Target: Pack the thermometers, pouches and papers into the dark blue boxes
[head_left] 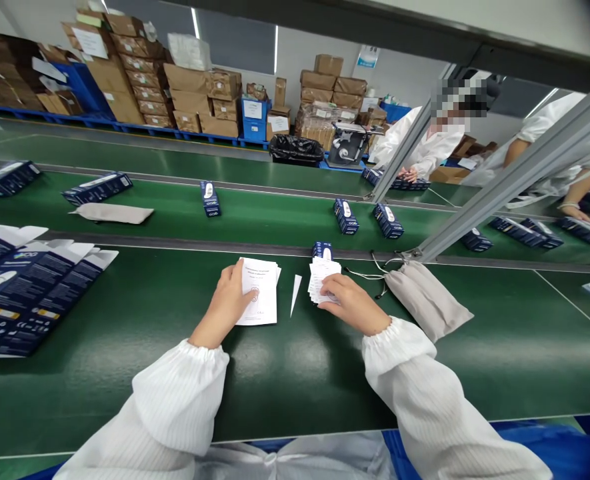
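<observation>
My left hand [231,297] rests on a stack of white printed leaflets [262,293] lying on the green table, its fingers curled over the stack's left edge. My right hand [349,301] grips a smaller pile of folded white sheets [321,275] from the right side. A thin white slip [295,293] lies between the two piles. Just behind the smaller pile stands a small dark blue box [322,251]. Both sleeves are white.
Grey drawstring pouches [427,293] lie to the right. Flat blue cartons [22,293] are stacked at left. Blue boxes [345,216] and a grey pouch [112,213] sit on the conveyor belt behind. A metal frame post [505,180] slants at right, with other workers in white beyond.
</observation>
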The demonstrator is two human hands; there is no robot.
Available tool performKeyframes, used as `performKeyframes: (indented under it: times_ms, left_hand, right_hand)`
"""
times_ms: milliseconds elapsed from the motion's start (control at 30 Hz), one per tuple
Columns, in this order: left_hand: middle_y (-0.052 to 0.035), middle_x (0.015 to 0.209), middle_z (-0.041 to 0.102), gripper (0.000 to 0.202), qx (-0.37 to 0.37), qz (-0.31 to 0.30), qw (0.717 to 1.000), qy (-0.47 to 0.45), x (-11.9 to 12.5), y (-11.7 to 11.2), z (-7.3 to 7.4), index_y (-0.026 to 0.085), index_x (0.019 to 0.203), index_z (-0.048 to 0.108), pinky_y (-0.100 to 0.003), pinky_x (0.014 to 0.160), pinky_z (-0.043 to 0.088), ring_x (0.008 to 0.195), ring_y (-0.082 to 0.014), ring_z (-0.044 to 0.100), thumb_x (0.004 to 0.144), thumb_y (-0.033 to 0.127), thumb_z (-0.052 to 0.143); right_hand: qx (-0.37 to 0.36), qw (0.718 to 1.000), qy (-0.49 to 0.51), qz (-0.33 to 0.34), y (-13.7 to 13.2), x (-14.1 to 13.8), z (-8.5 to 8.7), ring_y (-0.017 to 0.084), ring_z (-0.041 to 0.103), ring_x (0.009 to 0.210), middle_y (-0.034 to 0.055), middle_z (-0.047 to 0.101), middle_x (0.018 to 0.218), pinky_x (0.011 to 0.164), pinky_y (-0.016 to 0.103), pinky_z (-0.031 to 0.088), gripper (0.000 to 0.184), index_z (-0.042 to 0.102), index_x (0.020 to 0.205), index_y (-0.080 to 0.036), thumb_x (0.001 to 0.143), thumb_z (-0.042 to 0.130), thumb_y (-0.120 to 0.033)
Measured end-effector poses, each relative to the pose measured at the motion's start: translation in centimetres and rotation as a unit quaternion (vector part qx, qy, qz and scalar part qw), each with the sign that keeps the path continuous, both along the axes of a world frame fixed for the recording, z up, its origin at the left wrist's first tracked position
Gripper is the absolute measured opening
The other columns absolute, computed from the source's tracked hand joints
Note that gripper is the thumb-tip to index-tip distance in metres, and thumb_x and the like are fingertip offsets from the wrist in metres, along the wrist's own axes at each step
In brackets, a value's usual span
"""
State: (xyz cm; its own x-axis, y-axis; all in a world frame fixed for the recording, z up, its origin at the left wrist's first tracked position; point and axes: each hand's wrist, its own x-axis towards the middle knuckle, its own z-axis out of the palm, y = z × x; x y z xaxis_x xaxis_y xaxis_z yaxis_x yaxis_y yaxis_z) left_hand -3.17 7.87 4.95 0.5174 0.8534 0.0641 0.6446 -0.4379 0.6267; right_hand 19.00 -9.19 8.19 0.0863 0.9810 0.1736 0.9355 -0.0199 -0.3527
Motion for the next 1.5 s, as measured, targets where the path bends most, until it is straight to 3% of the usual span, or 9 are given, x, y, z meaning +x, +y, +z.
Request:
performKeyframes:
  times_ms: [133, 367, 533, 700, 933, 1033, 1167, 1233, 1500]
  left_hand:
    - [-0.0109, 0.128, 0.056, 0.091, -0.159, 0.053, 0.966, -0.197, -0.6, -0.9, 0.6, 0.029, 0.147, 0.007, -0.042, 0.091, 0.048, 0.112, -0.0276, 0.057, 0.077, 0.03, 0.065]
    - [-0.0149, 0.119, 0.065, 0.043, -0.486, 0.088, 0.758, -0.426, -1.8, -6.3, 2.8, 0.018, 0.12, 0.057, -0.039, 0.082, 0.056, 0.105, -0.0305, 0.063, 0.079, 0.028, 0.067]
    - [-0.0157, 0.114, 0.067, 0.034, -0.589, 0.041, 0.677, -0.439, -0.2, -10.2, 2.0, 0.012, 0.114, 0.061, -0.039, 0.09, 0.053, 0.104, -0.0287, 0.064, 0.083, 0.026, 0.063]
    - [-0.0162, 0.111, 0.068, 0.036, -0.59, 0.029, 0.655, -0.471, 2.2, -11.5, 2.0, 0.009, 0.109, 0.064, -0.035, 0.091, 0.051, 0.104, -0.0271, 0.064, 0.087, 0.037, 0.057]
    - [-0.0152, 0.107, 0.069, 0.048, -0.581, -0.024, 0.698, -0.417, 4.2, -12.4, 0.7, 0.011, 0.121, 0.057, -0.036, 0.085, 0.051, 0.097, -0.0272, 0.066, 0.079, 0.033, 0.068]
    - [-0.0147, 0.109, 0.069, 0.054, -0.596, -0.019, 0.706, -0.383, 4.0, -12.6, -0.1, 0.014, 0.127, 0.051, -0.039, 0.084, 0.052, 0.098, -0.0282, 0.066, 0.079, 0.031, 0.068]
    - [-0.0164, 0.111, 0.068, 0.049, -0.605, -0.015, 0.71, -0.36, 1.6, -12.2, -0.3, 0.013, 0.124, 0.053, -0.04, 0.085, 0.052, 0.1, -0.0302, 0.065, 0.08, 0.029, 0.067]
    - [-0.0174, 0.111, 0.068, 0.045, -0.602, -0.018, 0.705, -0.375, -0.1, -11.4, -0.3, 0.012, 0.121, 0.055, -0.041, 0.085, 0.052, 0.1, -0.031, 0.065, 0.08, 0.028, 0.067]
    - [-0.0155, 0.102, 0.071, 0.031, -0.442, 0.129, 0.68, -0.57, -6.6, 0.3, -1.1, 0.01, 0.111, 0.059, -0.041, 0.085, 0.054, 0.093, -0.0282, 0.068, 0.08, 0.016, 0.063]
  right_hand:
    - [-0.006, 1.0, 0.02, 0.004, -0.3, 0.3, 0.3, 0.022, 0.058, 0.103, 0.006, 0.064, 0.106, 0.088, 0.035, 0.047, 0.007, 0.061, 0.091, -0.02, 0.086, 0.057, -0.024]
    - [0.028, 0.993, -0.031, -0.11, 0.0, -0.5, -0.6, 0.022, 0.065, 0.08, 0.0071, 0.07, 0.087, 0.07, 0.032, 0.048, 0.021, 0.063, 0.091, -0.018, 0.093, 0.042, -0.021]
    - [0.16, 0.98, 0.011, -0.121, -0.4, -2.9, 0.1, 0.017, 0.062, 0.066, 0.0036, 0.066, 0.074, 0.061, 0.029, 0.046, 0.02, 0.059, 0.083, -0.019, 0.094, 0.045, -0.026]
    - [0.187, 0.98, 0.034, 0.053, -2.5, -7.6, 0.2, 0.017, 0.064, 0.081, 0.0062, 0.068, 0.083, 0.075, 0.029, 0.05, 0.019, 0.056, 0.08, -0.018, 0.094, 0.044, -0.02]
    - [0.153, 0.986, 0.053, 0.044, -4.4, -7.8, -1.0, 0.018, 0.065, 0.083, 0.0063, 0.069, 0.084, 0.077, 0.03, 0.052, 0.024, 0.061, 0.081, -0.017, 0.095, 0.043, -0.025]
    - [0.16, 0.981, 0.1, -0.045, -5.7, -3.6, -1.0, 0.016, 0.065, 0.08, 0.0036, 0.071, 0.085, 0.076, 0.029, 0.051, 0.026, 0.065, 0.085, -0.021, 0.095, 0.043, -0.032]
    - [0.17, 0.934, 0.045, -0.31, -8.7, 3.6, -2.0, 0.023, 0.065, 0.08, 0.0092, 0.071, 0.085, 0.077, 0.038, 0.05, 0.034, 0.066, 0.085, -0.018, 0.09, 0.042, -0.041]
    - [0.138, 0.936, 0.038, -0.32, -9.0, 5.9, -2.5, 0.024, 0.066, 0.081, 0.0088, 0.071, 0.088, 0.076, 0.039, 0.05, 0.035, 0.066, 0.088, -0.018, 0.087, 0.043, -0.044]
    - [0.154, 0.983, -0.047, -0.087, 2.9, 0.9, 3.1, 0.022, 0.063, 0.094, 0.0039, 0.07, 0.102, 0.082, 0.036, 0.048, 0.029, 0.066, 0.1, -0.022, 0.091, 0.043, -0.036]
